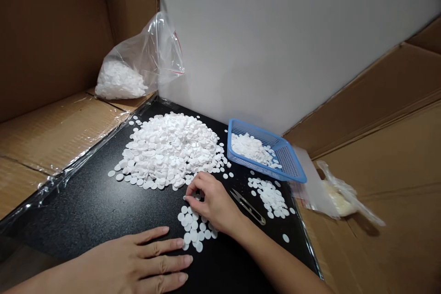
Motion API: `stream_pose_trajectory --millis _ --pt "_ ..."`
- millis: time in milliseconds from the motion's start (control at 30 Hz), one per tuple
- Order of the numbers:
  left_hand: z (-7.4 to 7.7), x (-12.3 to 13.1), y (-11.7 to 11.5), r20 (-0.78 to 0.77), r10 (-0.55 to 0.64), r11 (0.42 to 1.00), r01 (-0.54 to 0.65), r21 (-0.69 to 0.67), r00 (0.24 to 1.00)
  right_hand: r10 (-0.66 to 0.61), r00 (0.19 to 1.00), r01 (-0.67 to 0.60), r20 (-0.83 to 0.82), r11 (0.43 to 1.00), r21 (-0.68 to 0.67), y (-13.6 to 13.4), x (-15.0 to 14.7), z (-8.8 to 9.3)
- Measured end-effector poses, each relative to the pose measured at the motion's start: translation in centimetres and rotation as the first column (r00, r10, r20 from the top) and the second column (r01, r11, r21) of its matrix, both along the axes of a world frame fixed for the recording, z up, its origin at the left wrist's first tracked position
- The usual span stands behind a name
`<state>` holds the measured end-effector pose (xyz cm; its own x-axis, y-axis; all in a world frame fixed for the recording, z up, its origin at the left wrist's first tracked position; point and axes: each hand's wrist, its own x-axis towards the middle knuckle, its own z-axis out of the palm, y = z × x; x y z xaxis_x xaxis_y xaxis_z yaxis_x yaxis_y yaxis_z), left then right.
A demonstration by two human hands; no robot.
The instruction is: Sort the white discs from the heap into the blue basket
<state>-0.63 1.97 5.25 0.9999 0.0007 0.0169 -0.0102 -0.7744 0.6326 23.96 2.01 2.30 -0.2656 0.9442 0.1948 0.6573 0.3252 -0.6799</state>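
Observation:
My left hand [144,262] lies flat on the black tabletop, fingers stretched out and holding nothing. Its fingertips are at the left edge of a small group of flat white discs [194,236]. Over the upper part of this group, my right hand [213,200] pinches thumb and forefinger together; a pale speck shows at the tips, but whether it is a disc or a nail I cannot tell. Just beyond the right hand rises a large heap of the same white discs [172,147]. Metal thread snips [248,207] lie right of my right wrist.
A blue plastic basket [292,165] holding white discs stands at the back right. Another disc cluster [272,197] lies in front of it. A clear bag of white pieces [120,80] rests on cardboard at the back left. Another plastic bag [344,197] lies right. Cardboard and a grey wall [275,32] surround the table.

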Motion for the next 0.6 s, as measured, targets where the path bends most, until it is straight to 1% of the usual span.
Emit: stream_pose_trajectory --millis 67,133,200,267,333,367,433,500,533,567,600 --pt "-0.2 0.3 0.1 0.004 0.025 1.000 -0.025 0.011 1.000 -0.055 0.998 0.055 -0.003 0.998 0.007 0.0 1.7 0.8" --pt "-0.4 0.6 0.3 0.015 0.076 0.997 -0.076 -0.009 0.997 -0.163 0.987 0.163 0.008 0.986 -0.040 -0.3 4.6 1.5" --pt "-0.5 0.8 0.4 0.008 0.104 0.994 -0.104 -0.037 0.995 -0.289 0.951 0.292 0.110 0.957 -0.005 -0.8 8.2 1.8" --pt "-0.3 1.0 0.5 -0.018 0.102 0.993 -0.103 -0.058 0.995 -0.439 0.878 0.435 0.192 0.898 0.065 -1.7 11.8 1.5" --pt "0.1 1.1 0.6 -0.024 0.088 0.993 -0.089 -0.081 0.996 -0.493 0.834 0.488 0.248 0.869 0.084 -2.9 14.7 0.8" --pt "0.4 1.1 0.7 -0.018 0.071 0.992 -0.072 -0.101 0.997 -0.514 0.818 0.506 0.257 0.856 0.104 -3.4 15.6 0.4" --pt "1.0 1.1 0.8 -0.004 0.020 0.988 -0.021 -0.156 1.000 -0.565 0.782 0.539 0.265 0.825 0.168 -4.2 16.2 -0.1" --pt "1.1 1.1 0.8 0.003 -0.008 0.978 0.008 -0.208 1.000 -0.575 0.781 0.537 0.243 0.817 0.209 -4.5 15.0 -0.2" --pt "1.0 1.0 0.8 0.010 0.003 0.976 -0.001 -0.218 1.000 -0.554 0.802 0.517 0.221 0.831 0.208 -4.5 13.9 -0.1" --pt "0.8 1.0 0.9 0.019 0.026 0.977 -0.022 -0.214 0.999 -0.511 0.838 0.479 0.190 0.857 0.193 -4.4 12.5 0.1" --pt "0.5 1.0 0.9 0.026 0.052 0.980 -0.046 -0.195 0.998 -0.439 0.884 0.415 0.158 0.895 0.165 -4.1 11.0 0.3"
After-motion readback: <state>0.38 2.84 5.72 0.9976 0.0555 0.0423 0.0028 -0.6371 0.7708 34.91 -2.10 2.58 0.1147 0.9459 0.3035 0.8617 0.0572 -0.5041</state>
